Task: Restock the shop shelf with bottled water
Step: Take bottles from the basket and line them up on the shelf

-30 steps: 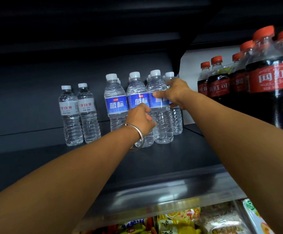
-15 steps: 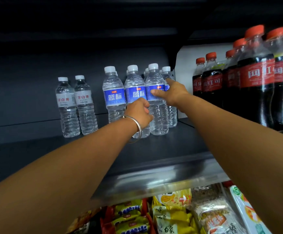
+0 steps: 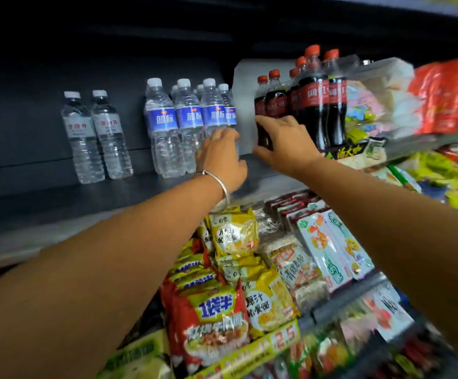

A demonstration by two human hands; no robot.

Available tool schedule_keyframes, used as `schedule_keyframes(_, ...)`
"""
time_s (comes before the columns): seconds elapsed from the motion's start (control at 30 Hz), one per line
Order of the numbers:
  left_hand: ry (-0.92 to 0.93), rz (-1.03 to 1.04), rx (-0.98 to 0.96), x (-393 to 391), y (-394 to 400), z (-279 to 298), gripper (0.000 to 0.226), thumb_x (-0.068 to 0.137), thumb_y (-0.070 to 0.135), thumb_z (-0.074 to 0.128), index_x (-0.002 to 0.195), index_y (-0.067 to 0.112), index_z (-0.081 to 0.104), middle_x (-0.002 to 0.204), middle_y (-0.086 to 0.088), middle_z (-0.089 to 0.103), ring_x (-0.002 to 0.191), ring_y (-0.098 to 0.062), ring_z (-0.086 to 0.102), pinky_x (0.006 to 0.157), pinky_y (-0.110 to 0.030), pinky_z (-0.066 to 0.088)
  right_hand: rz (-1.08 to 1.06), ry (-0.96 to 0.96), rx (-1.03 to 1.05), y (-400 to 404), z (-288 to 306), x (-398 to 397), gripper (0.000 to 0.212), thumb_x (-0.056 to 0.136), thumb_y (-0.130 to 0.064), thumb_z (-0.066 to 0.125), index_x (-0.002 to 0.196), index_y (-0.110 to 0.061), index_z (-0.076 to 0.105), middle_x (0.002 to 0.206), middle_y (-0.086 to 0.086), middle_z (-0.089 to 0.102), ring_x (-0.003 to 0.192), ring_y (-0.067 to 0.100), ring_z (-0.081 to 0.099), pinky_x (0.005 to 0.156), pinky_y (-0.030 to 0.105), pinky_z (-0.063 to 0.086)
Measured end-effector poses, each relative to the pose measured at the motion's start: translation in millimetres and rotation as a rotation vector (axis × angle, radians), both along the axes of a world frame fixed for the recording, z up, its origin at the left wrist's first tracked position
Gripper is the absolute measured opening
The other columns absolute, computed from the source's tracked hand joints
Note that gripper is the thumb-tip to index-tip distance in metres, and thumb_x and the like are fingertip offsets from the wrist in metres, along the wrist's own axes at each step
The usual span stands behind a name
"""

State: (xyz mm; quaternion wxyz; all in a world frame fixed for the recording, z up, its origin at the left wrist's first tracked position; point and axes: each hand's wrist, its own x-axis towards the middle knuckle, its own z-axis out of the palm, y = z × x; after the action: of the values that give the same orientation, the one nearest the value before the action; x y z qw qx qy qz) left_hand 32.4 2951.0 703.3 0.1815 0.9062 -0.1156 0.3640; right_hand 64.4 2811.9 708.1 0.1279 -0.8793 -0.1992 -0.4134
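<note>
Head view: looked down along both arms at a dark shelf (image 3: pixel 58 198).
Blue-label water bottles (image 3: pixel 189 127): bunched upright around 12 o'clock, mid-shelf.
White-label bottles (image 3: pixel 96 138): a pair at 10 o'clock, well apart from the blue ones.
Left hand (image 3: pixel 221 157): fingers loosely spread against the front blue bottle's lower half; honestly couldn't tell if it gripped.
Right hand (image 3: pixel 284 143): spread wide, gripping nothing, in front of the cola bottles (image 3: pixel 315 99) at 1 o'clock.
Noodle packs (image 3: pixel 233 236): shelf below, 6 o'clock.
</note>
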Motion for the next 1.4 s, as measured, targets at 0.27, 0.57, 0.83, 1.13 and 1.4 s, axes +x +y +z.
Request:
schedule_keyframes(0.27,-0.073,-0.142,0.041,-91,-10,-147,0.044,0.077,0.015,0.060,0.120,0.012,0.052,0.132,-0.008,0.047,0.124,-0.029,0.041,0.101,-0.032,0.020,-0.057,-0.010,-0.039,-14,-159,-91,0.051,0.079,-0.037,0.051,0.116,-0.002,0.057,0.112,0.016,0.064,0.099,0.040,0.054,0.079,0.045,0.043)
schedule_keyframes(0.57,0.206,-0.180,0.045,-114,-17,-309,0.037,0.082,0.015,0.057,0.119,0.012,0.052,0.129,-0.007,0.049,0.121,-0.030,0.042,0.099,-0.037,0.026,-0.027,0.257,-0.123,-32,-330,-122,0.051,0.079,-0.040,0.044,0.104,0.000,0.063,0.096,0.019,0.067,0.087,0.041,0.059,0.070,0.045,0.051)
schedule_keyframes(0.83,0.459,-0.115,0.005,-141,-5,-489,0.032,0.080,0.017,0.055,0.111,0.011,0.057,0.115,-0.012,0.056,0.109,-0.035,0.049,0.090,-0.038,0.032,0.018,0.501,-0.106,-19,-519,-145,0.042,0.078,-0.034,0.046,0.093,0.001,0.065,0.083,0.020,0.064,0.076,0.040,0.060,0.060,0.041,0.050)
schedule_keyframes(1.13,0.740,0.220,-0.161,-180,36,-673,0.043,0.090,0.033,0.056,0.127,0.012,0.049,0.132,-0.010,0.050,0.123,-0.029,0.044,0.102,-0.040,0.034,-0.014,0.937,-0.042,14,-702,-193,0.055,0.094,-0.049,0.038,0.130,-0.009,0.049,0.129,0.013,0.053,0.113,0.035,0.047,0.093,0.043,0.039)
schedule_keyframes(1.4,0.835,0.535,-0.189,-205,59,-753,0.065,0.092,0.045,0.047,0.145,0.017,0.024,0.155,-0.005,0.017,0.143,-0.023,0.015,0.115,-0.043,0.010,-0.249,1.200,0.261,44,-767,-202,0.064,0.094,-0.053,0.039,0.142,-0.011,0.028,0.138,0.013,0.046,0.120,0.038,0.048,0.093,0.049,0.043)
